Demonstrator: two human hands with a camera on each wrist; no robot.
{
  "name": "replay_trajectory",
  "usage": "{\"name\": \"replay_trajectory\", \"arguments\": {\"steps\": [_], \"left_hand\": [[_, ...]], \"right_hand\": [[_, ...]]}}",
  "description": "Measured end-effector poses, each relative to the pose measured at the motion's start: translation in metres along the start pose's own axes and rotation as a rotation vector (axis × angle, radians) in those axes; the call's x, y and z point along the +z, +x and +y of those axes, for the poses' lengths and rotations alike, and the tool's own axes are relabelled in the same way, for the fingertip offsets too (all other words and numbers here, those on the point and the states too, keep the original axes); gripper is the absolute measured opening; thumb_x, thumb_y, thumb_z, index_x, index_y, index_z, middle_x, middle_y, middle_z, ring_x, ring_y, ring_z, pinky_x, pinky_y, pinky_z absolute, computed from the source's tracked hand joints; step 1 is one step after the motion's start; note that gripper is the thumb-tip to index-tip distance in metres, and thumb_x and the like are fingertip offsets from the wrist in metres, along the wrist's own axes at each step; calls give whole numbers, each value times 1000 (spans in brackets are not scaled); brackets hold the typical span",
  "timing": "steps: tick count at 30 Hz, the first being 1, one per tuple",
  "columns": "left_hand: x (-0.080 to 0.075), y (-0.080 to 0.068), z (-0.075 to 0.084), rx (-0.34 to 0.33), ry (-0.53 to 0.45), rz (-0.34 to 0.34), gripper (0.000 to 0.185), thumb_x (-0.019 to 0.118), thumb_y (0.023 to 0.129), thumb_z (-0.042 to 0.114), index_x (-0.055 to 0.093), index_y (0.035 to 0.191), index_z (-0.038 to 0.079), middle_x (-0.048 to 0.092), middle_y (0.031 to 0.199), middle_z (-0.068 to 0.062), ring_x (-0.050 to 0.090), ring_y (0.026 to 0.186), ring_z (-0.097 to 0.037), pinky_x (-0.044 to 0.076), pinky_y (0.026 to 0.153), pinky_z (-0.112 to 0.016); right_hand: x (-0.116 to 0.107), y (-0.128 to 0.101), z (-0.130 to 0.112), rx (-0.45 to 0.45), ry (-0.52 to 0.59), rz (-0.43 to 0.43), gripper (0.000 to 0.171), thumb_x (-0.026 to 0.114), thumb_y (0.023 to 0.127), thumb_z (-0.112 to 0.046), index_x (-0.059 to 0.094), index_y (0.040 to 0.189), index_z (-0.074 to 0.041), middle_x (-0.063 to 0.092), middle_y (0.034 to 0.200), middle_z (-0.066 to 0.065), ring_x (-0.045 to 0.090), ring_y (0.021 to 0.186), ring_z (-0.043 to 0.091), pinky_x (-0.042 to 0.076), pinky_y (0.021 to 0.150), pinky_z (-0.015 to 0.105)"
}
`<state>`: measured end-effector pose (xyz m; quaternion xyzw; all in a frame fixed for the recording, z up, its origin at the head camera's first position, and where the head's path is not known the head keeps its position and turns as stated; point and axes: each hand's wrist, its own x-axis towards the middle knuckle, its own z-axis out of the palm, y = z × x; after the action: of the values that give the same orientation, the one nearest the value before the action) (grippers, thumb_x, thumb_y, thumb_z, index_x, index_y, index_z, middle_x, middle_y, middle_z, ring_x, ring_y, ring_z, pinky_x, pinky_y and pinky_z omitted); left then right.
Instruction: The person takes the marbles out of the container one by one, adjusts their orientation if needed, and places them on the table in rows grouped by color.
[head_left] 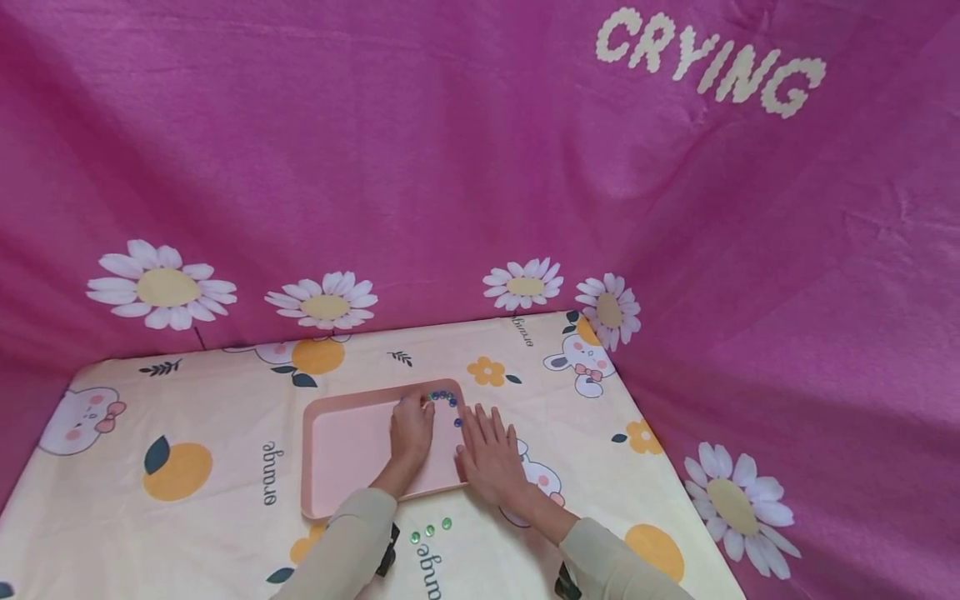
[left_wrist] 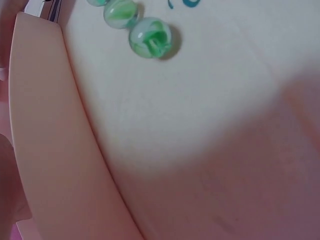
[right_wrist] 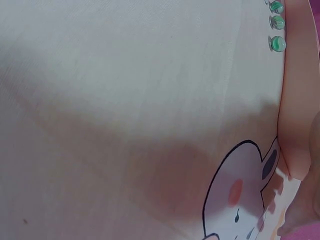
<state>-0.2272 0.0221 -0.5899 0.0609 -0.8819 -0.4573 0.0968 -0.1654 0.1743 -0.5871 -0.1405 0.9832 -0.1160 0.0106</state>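
Head view shows a pink tray (head_left: 352, 450) lying low and centre in the frame on a printed tablecloth (head_left: 225, 417), its long axis running left to right; a curved row of blue marbles (head_left: 442, 398) sits in the tray's upper right corner, bending down along the right rim. The left hand (head_left: 411, 429) lies inside the tray with its fingertips up against the left end of that row, so the marbles lie just above and to the right of its fingers; the fingers look close together and bent toward the marbles, though whether they pinch one I cannot tell. The right hand (head_left: 491, 454) rests flat at the tray's right rim, fingers straight and slightly spread, holding nothing, its fingertips just below the lower end of the row; both hands are near, the left one touching or nearly so.

Three green marbles (head_left: 431, 530) lie on the cloth below the tray's lower edge, between the two sleeves, well apart from the blue ones; the left wrist view shows them (left_wrist: 150, 37) beside the tray's rim (left_wrist: 55, 150), and the right wrist view shows them (right_wrist: 276, 22) too. Open room lies across the left part of the tray floor; the upper and right rims close in the blue row.
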Motion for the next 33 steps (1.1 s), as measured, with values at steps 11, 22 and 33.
{"name": "replay_trajectory", "arguments": {"steps": [11,22,33], "left_hand": [[2,6,2,-5,34,22,14,67,94,4,66,107,-1,70,106,-19,68,98,-35,56,83,-48],[5,11,-1,5,99,17,16,68,93,4,69,107,-1,70,101,-18,69,92,-36,56,79,-49],[7,11,0,15,134,13,17,67,93,3,69,109,-1,70,101,-18,70,90,-35,56,77,-48]], "right_hand": [[0,0,1,2,7,-1,63,35,106,-40,20,160,-11,18,164,15,11,149,41,16,113,66],[1,0,0,8,24,6,62,36,106,-39,20,160,-12,19,164,14,10,149,41,17,113,66],[2,0,0,15,8,-1,62,36,106,-39,19,160,-12,17,164,14,11,149,40,16,113,65]]}}
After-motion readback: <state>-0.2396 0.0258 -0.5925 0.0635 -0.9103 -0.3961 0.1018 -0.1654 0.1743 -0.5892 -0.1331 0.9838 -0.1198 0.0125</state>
